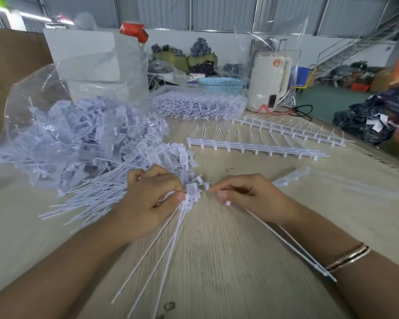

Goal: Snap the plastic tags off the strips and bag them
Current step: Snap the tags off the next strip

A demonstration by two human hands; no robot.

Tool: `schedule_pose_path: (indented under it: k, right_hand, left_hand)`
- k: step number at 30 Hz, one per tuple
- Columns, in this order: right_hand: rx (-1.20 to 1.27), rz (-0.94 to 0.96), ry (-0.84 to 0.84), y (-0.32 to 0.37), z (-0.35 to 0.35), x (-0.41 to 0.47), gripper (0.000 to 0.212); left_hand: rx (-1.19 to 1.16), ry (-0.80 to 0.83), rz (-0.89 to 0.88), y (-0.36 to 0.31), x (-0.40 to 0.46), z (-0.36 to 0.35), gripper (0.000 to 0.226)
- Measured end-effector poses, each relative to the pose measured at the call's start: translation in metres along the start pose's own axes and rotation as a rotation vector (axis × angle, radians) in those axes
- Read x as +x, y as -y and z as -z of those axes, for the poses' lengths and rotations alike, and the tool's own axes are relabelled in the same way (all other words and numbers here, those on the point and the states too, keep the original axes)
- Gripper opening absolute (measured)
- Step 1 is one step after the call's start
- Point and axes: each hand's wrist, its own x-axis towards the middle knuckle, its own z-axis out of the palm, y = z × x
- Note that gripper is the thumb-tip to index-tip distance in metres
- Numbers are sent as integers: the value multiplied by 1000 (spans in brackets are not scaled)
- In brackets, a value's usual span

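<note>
Bunch of white plastic tags with long thin tails point(189, 196) pinched in left hand point(148, 199), low over pale wooden worktop point(217, 249). Thin white stripped plastic strip point(286, 236) gripped by right hand point(247, 194). Clear plastic bag of loose tags point(62, 134) lying left; spare white tag strips point(251, 146) beyond.

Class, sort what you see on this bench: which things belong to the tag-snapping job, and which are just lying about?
Job: left hand, bunch of tags, right hand, strip, clear bag, stripped runners.
Lying about: blue basket, white kettle, red box.
</note>
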Motion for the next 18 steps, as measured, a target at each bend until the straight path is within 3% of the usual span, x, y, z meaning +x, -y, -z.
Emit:
schedule_pose_path:
  k: [3, 7, 13, 18]
  right_hand:
    - [-100, 19, 21, 1, -10, 0, 23]
    - [-282, 29, -12, 8, -23, 3, 36]
    - [-279, 20, -91, 20, -32, 4, 41]
    - [-292, 113, -108, 28, -40, 4, 43]
  left_hand:
    - [269, -34, -52, -1, 1, -4, 34]
    - [373, -58, 3, -4, 3, -10, 34]
    - [270, -160, 31, -14, 5, -14, 35]
    - [152, -110, 78, -17, 6, -25, 47]
